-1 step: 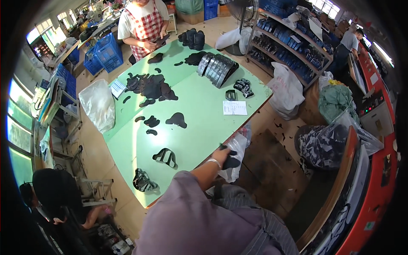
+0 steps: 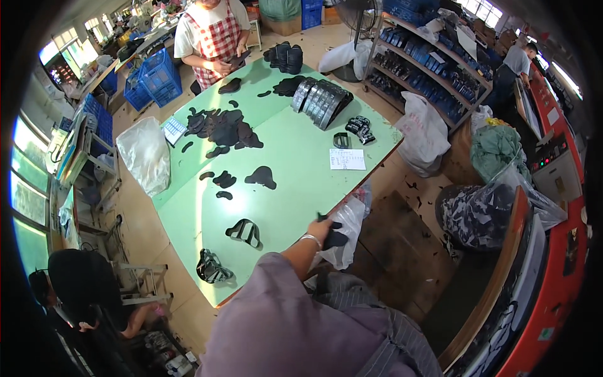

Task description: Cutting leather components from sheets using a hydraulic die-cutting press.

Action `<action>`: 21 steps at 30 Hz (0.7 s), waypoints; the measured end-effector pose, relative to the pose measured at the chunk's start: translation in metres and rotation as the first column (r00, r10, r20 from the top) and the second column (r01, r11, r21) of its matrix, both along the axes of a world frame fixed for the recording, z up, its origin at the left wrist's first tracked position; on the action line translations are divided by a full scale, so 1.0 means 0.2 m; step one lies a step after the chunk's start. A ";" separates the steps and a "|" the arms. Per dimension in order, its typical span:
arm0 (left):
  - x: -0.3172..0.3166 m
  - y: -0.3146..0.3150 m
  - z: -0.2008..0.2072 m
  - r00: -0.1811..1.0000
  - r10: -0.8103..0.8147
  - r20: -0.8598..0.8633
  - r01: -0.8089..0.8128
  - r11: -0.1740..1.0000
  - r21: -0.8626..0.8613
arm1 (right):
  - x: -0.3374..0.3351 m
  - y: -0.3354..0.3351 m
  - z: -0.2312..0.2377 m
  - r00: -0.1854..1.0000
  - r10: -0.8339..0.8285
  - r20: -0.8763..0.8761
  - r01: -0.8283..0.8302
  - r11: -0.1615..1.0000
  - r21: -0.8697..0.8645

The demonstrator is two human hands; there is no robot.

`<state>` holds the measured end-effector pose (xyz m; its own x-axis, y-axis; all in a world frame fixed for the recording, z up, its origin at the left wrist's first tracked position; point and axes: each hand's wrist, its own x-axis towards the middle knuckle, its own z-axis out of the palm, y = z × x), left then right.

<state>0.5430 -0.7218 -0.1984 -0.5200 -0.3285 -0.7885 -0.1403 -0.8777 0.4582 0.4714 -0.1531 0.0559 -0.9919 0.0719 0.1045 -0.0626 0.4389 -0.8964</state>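
Observation:
My left hand (image 2: pixel 318 233) is closed at the table's near right edge, a bracelet on its wrist. It grips a black pad piece (image 2: pixel 335 238), which hangs over a clear plastic bag (image 2: pixel 345 254) beside the edge. My fingertips are partly hidden. My right hand does not show. On the green table (image 2: pixel 289 195), to the left of my hand, lie a black frame-like cutout (image 2: pixel 243 233) and a bundle of similar frames (image 2: pixel 212 267). Farther off are a lobed black pad (image 2: pixel 261 178) and a heap of black pads (image 2: pixel 226 129).
Black segmented strips (image 2: pixel 321 102) and a paper sheet (image 2: pixel 347 159) lie at the table's far right. Across the table a person in a checked apron (image 2: pixel 213 38) handles a dark piece. A shelf rack (image 2: pixel 427 60) and white sack (image 2: pixel 422 134) stand to the right.
My left hand has shifted slightly left, and the black pad piece has moved with it. Things on the table lie as before.

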 end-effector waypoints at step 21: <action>0.19 -1.22 1.33 0.376 0.349 -0.858 -0.789 0.606 -0.099 | -0.33 0.53 -0.03 0.989 -0.100 -0.110 0.134 0.920 0.367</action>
<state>0.5807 -0.9649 0.0677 -0.3191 -0.9442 0.0820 0.8625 -0.2535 0.4379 0.4064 -0.0475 0.0490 -0.9644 0.1260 0.2325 -0.0613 0.7489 -0.6598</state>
